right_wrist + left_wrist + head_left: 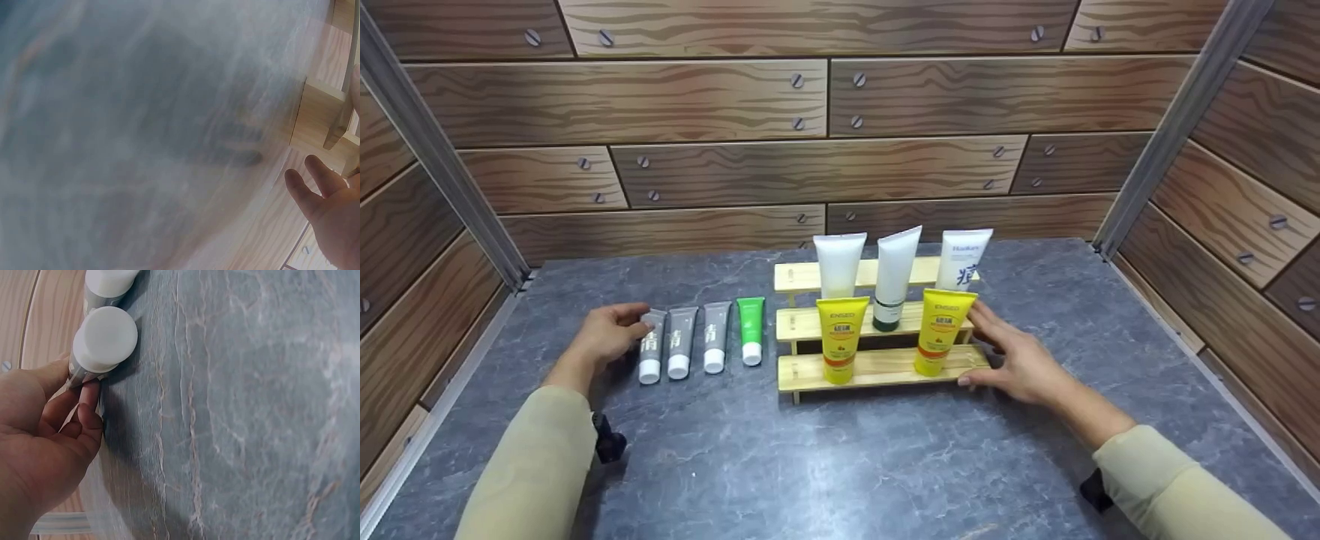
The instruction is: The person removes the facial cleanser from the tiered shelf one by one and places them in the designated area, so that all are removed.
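Observation:
At the left end of a row of squeeze tubes, my left hand (611, 334) pinches the upper end of a grey tube (651, 352). In the left wrist view, thumb and fingers meet that tube below its white cap (111, 336). My right hand (1024, 367) touches the right end of a three-step wooden display rack (877, 371), thumb at the lowest step and fingers spread along the side. Two of its fingers (304, 194) stick out straight in the right wrist view. Two yellow tubes (841, 339) stand on the lowest step.
Two more grey tubes (681, 341) and a green tube (751, 330) lie between the left hand and the rack. Three white tubes (840, 262) stand behind the yellow ones. Plank-patterned walls (720, 101) enclose the marbled grey tabletop (810, 465).

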{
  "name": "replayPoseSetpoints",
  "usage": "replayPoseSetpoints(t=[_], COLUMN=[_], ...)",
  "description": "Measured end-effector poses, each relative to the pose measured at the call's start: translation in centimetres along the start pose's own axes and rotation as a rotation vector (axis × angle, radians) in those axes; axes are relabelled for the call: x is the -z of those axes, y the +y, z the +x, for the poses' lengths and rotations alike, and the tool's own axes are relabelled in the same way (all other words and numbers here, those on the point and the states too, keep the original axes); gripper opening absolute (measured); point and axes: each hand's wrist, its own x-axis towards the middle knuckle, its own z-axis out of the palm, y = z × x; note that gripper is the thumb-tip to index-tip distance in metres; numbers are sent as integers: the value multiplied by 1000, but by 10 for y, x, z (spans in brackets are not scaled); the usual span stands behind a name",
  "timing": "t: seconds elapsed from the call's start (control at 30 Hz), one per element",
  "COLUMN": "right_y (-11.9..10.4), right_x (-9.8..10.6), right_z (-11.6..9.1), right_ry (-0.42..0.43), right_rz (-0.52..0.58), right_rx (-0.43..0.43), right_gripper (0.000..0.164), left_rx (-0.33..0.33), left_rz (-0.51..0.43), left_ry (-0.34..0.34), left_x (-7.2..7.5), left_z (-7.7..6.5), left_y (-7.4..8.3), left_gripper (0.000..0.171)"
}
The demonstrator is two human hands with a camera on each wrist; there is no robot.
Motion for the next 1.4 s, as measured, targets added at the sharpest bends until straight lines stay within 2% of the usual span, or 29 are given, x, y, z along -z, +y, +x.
replayPoseSetpoints(t=[0.27, 0.5, 0.77, 0.9, 1.03, 1.23, 1.33, 1.4], right_y=[-1, -2, -2, -2, -2, -2, -1, -1], right_x=[0, 0, 0, 1, 1, 1, 1, 2], right_z=[0, -1, 0, 1, 1, 2, 1, 1], right_ry=[0, -2, 9, 5, -8, -25, -30, -33], right_rz=[-6, 3, -7, 1, 3, 14, 17, 15], right_rx=[1, -7, 27, 25, 5, -8, -17, -23], right_gripper=[112, 112, 112, 113, 115, 116, 117, 116], left_rx=[23, 23, -13, 28, 42, -5, -52, -78], left_rz=[25, 35, 53, 46, 54, 121, 168, 164], left_ry=[30, 18, 38, 26, 4, 25, 57, 66], left_x=[1, 2, 4, 8, 14, 24, 30, 33], left_z=[1, -2, -5, -6, -10, -17, -21, -24], left_y=[-1, -1, -1, 0, 2, 10, 17, 23], left_gripper=[57, 56, 58, 62, 64, 62, 61, 61])
